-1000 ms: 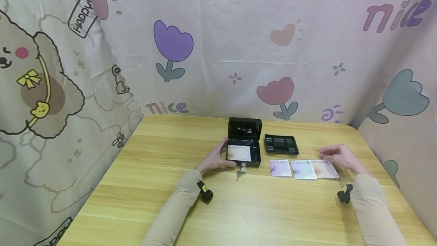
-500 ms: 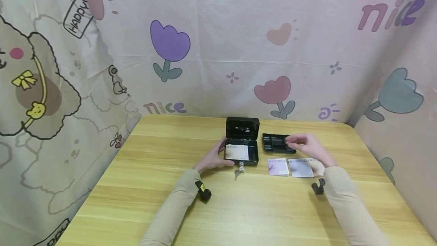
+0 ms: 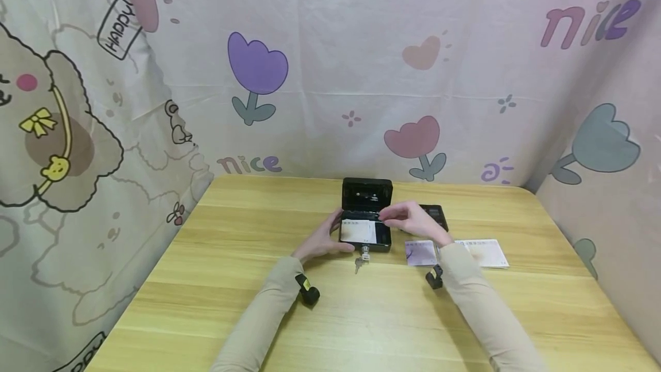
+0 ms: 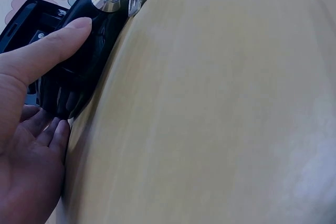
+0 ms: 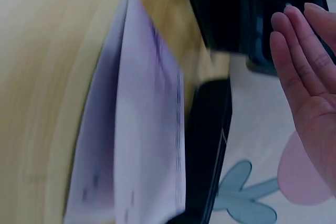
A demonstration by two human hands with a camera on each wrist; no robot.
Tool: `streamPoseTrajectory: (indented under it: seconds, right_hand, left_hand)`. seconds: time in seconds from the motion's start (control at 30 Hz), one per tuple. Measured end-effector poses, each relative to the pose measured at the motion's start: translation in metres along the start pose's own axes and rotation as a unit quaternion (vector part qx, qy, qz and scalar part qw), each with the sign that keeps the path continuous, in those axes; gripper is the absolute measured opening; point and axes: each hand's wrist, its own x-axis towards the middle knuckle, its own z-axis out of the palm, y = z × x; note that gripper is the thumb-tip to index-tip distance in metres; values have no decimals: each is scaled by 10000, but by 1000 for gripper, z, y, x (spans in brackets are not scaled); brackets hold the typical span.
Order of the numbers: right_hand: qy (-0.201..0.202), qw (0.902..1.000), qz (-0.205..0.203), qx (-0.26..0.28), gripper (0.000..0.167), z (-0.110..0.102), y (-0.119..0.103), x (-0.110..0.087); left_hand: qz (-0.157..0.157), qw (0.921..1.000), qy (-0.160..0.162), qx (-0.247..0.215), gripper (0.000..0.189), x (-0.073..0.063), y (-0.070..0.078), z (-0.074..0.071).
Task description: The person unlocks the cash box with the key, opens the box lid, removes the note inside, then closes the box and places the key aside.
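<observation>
A small black cash box (image 3: 367,194) stands with its lid raised, holding pale printed notes (image 3: 356,231). My left hand (image 3: 324,239) grips its left side; in the left wrist view the thumb lies on the front by the lock, and the fingers of that hand (image 4: 31,166) bend around the corner. Keys (image 3: 358,264) hang from the lock. Over the box's right edge hovers my right hand (image 3: 413,221). In the right wrist view, the right hand (image 5: 315,72) has nearly straight fingers with the thumb close by, and I see nothing held between them.
Right of the box lies a black compartment tray (image 3: 436,214), partly hidden by the right hand. A folded purple note (image 3: 420,253) and other pale notes (image 3: 485,251) lie in a row in front, partly covered by the right sleeve. A printed curtain hangs behind the table.
My right hand has moved left from the notes at the right, past the tray, to the box's right edge. The left hand stays on the box.
</observation>
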Motion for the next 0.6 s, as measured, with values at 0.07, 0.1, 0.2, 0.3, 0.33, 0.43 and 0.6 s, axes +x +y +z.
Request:
streamPoseTrajectory:
  seconds: [0.07,0.1,0.2,0.3,0.33,0.43,0.6]
  right_hand:
    - [-105,9999,23,18,28,5,-2,6]
    - [-149,9999,55,38,28,7,-3,8]
    - [-252,9996,86,6,28,13,-3,15]
    - [-293,9995,111,-37,28,18,-3,20]
    - [-299,9995,103,-61,28,19,-3,22]
    - [-322,9994,94,-96,29,24,-4,26]
    - [-461,9989,-5,-97,30,28,-6,33]
  left_hand:
    - [10,10000,3,-23,118,-1,1,0]
    - [0,10000,3,-21,118,-1,1,0]
    - [-13,10000,-11,12,117,-1,2,0]
    - [-26,10000,-16,-16,117,-2,3,-1]
    - [-26,10000,-16,-25,117,-2,3,0]
    - [-17,10000,-3,-16,117,-2,1,-1]
    - [-15,10000,6,13,117,-1,-2,0]
